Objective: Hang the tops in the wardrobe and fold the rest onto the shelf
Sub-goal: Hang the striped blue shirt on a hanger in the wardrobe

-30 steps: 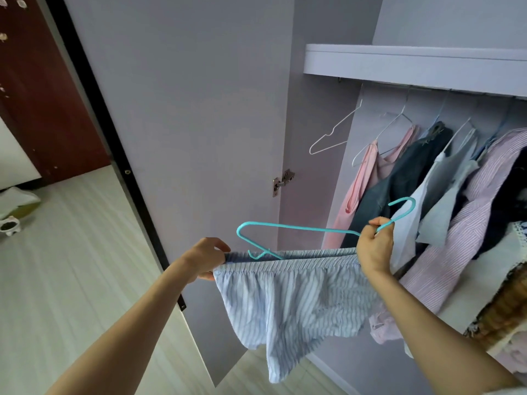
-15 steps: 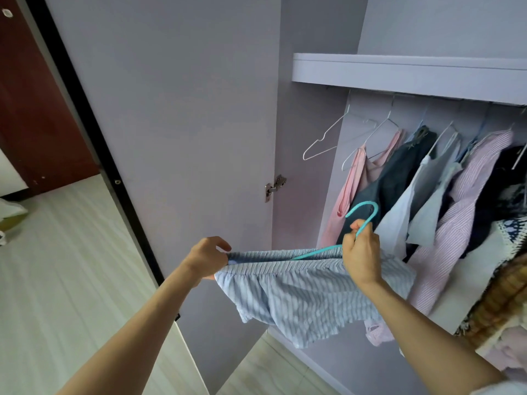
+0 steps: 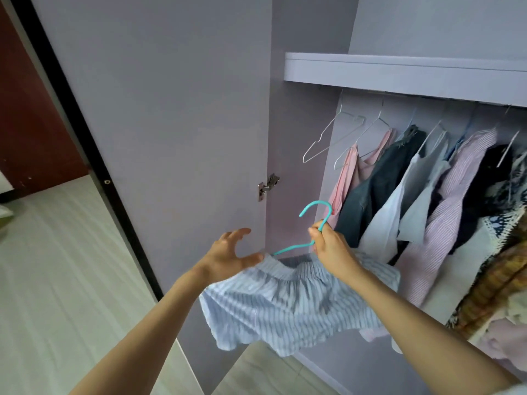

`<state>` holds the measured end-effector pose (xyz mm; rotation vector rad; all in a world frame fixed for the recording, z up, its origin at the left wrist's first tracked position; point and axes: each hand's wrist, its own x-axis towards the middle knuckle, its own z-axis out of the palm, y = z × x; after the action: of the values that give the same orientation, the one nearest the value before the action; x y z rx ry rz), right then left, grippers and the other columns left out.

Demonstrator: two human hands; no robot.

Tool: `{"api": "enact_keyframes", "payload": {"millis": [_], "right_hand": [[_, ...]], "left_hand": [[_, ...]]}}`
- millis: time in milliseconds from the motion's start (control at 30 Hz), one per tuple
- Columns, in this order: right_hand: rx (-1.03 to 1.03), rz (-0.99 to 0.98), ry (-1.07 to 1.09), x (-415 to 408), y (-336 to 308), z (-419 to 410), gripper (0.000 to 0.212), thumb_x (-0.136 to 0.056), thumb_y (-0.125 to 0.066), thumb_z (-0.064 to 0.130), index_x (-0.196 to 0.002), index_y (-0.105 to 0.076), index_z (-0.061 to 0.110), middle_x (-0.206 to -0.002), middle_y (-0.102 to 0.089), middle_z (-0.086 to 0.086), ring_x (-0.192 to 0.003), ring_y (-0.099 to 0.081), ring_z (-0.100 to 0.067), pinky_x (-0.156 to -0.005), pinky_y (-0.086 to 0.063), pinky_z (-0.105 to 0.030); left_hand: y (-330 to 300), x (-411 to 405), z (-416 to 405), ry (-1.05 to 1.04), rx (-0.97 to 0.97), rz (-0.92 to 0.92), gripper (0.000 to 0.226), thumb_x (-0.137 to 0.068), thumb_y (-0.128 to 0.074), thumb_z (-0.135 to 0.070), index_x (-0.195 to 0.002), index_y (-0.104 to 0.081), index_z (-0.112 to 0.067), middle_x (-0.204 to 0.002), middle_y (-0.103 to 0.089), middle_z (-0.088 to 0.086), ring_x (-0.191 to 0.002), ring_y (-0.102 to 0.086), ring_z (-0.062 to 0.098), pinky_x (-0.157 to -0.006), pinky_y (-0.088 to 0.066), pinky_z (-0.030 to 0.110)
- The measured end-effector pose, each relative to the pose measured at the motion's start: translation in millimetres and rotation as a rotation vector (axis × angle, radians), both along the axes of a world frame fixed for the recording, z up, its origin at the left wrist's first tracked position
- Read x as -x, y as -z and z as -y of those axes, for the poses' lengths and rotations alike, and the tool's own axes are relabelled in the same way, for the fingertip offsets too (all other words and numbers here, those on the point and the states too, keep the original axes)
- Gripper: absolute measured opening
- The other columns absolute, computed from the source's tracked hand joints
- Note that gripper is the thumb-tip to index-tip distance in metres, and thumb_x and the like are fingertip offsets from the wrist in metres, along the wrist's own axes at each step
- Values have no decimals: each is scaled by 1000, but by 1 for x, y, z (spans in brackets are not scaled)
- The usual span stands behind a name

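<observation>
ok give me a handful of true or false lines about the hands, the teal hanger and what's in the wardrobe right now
1. The right hand grips the teal hanger just below its hook. True.
2. The left hand clutches the striped top in a tight fist. False: its fingers are spread, with at most the thumb touching the cloth.
3. The teal hanger already hangs inside the wardrobe. False: it is held low in front of the wardrobe.
4. An empty white wire hanger hangs at the left end of the row of clothes. True.
5. The wardrobe door is shut. False: it stands open.
</observation>
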<state>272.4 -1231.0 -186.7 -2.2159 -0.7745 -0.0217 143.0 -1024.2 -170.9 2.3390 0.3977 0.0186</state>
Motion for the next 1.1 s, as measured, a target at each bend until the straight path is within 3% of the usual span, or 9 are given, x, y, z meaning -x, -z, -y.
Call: {"api": "enact_keyframes", "payload": {"millis": [133,233,300,567,700,800,867,967,1100], "right_hand": [[-2,37,-39,-2,-13,3,18,-100,-38,23,-83,-43,17,-70,-54,-7,-70,-55,-29,-68,-41,-37],[-89,24,-9,-3,-20,5,25,-99,-39,22,-75,-41,27,-70,-53,-6,-71,-56,-29,-69,-43,-38],[-118,29,3,-2,-23,6,27,-99,-40,22,-74,-39,29,-70,-53,-6,-72,-56,-30,-69,-44,-39],[-129,-25,-75,0,-26,34,7,-95,-51,23,-100,-52,28,-80,-62,13,-80,-59,1,-73,-43,-16],[88,-86,96,-14,-12,98,42,-95,-48,16,-137,-42,19,-127,-56,2,-118,-52,-15,-102,-39,-32],[447,-174,183,-18,10,132,48,-96,-45,16,-142,-33,13,-141,-44,-8,-125,-46,-24,-105,-36,-35],[542,-187,221,-17,18,148,33,-99,-38,19,-131,-43,12,-126,-54,-10,-114,-53,-26,-93,-42,-33],[554,-108,285,-11,18,166,26,-101,-33,21,-76,-39,27,-74,-49,7,-80,-54,-21,-64,-35,-29],[556,-84,260,-2,9,179,38,-101,-35,17,-65,-26,25,-66,-36,8,-68,-43,-18,-64,-34,-34]], "left_hand": [[15,6,2,97,-166,-41,62,-89,-61,-39,-143,-37,-23,-139,-44,1,-123,-49,22,-102,-39,30],[20,3,10,14,-153,53,16,-92,-58,-33,-100,-62,-20,-88,-62,-3,-88,-58,28,-74,-44,30],[17,1,18,-20,-176,107,21,-92,-59,-32,-76,-51,-20,-66,-48,-6,-75,-51,32,-62,-35,30],[16,-22,41,-27,-173,230,26,-95,-53,-23,-114,-61,-7,-109,-63,10,-102,-57,31,-90,-40,35],[24,-32,31,-35,-145,234,23,-95,-55,-17,-113,-62,-7,-110,-62,9,-105,-58,30,-96,-38,39],[27,-40,29,-12,-79,256,19,-93,-55,-11,-110,-63,-6,-107,-64,9,-103,-59,31,-95,-40,43],[30,-50,33,20,-59,281,17,-93,-56,-9,-107,-64,-5,-105,-64,11,-101,-59,32,-92,-43,43],[33,-63,34,4,-63,294,17,-92,-57,-8,-107,-65,-5,-105,-63,12,-100,-59,33,-89,-44,43],[39,-81,33,-61,-116,222,21,-91,-59,-13,-110,-64,-6,-106,-61,16,-102,-56,37,-84,-43,41]]}}
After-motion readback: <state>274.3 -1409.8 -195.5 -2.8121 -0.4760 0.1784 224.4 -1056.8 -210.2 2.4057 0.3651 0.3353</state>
